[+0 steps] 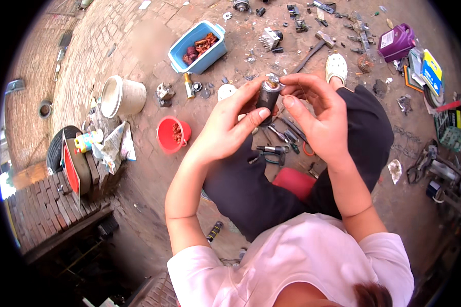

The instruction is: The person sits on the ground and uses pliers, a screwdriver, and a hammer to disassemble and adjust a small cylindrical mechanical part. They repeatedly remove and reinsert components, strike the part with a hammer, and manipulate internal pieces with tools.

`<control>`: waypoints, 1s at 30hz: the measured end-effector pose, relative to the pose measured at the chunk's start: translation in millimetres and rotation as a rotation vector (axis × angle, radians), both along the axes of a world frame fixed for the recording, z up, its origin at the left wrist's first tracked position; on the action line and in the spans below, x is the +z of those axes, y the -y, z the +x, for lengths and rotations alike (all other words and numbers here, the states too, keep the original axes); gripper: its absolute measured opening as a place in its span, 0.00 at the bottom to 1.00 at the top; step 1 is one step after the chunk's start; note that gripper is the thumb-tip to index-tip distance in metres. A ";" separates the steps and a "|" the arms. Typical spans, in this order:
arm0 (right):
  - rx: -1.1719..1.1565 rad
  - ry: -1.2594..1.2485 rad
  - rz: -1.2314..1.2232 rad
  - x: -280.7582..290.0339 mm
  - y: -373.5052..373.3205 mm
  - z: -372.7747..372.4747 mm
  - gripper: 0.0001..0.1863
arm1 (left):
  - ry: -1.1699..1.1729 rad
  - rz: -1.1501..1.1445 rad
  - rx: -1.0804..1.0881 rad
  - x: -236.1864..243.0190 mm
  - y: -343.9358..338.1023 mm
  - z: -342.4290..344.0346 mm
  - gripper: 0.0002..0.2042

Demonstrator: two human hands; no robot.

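Observation:
A dark cylinder with a shiny metal end and a brassy tip (268,102) is held up in front of my knees; what kind of part it is I cannot tell. My left hand (236,116) wraps round it, thumb along its near side. Close by on the right, my right hand (320,110) has its fingers curved and its thumb apart from them. Its index fingertip is at the metal end, though whether it touches is unclear. Below both hands, pliers (272,153) and other hand tools lie on the ground between my legs.
A hammer (312,51) lies beyond my hands. To the left are a red bucket (165,139) with copper-coloured pieces, a blue tub (202,62) and a white bucket (130,97). Scattered metal parts and a purple jug (397,42) lie far right. I sit over a red seat (294,184).

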State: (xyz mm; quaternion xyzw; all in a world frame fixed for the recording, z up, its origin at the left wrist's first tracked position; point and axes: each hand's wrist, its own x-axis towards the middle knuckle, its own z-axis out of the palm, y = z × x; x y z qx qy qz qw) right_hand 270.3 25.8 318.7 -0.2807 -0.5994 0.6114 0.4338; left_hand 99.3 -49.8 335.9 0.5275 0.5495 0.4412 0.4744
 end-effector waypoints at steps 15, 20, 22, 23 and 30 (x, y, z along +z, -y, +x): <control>0.152 0.038 0.140 67.4 80.6 93.6 0.11 | -0.482 0.447 0.285 46.1 110.7 99.1 0.24; 0.159 0.036 0.289 78.0 87.7 103.9 0.14 | -0.631 0.512 0.451 61.3 128.0 120.4 0.27; 0.168 0.033 0.339 79.2 89.3 104.6 0.14 | -0.713 0.542 0.482 61.2 132.4 122.9 0.27; 0.171 0.026 0.357 82.1 89.6 105.8 0.15 | -0.754 0.564 0.494 62.8 133.1 125.1 0.27; 0.133 0.043 0.561 86.4 86.3 118.6 0.13 | -0.920 0.649 0.513 68.6 136.0 136.3 0.27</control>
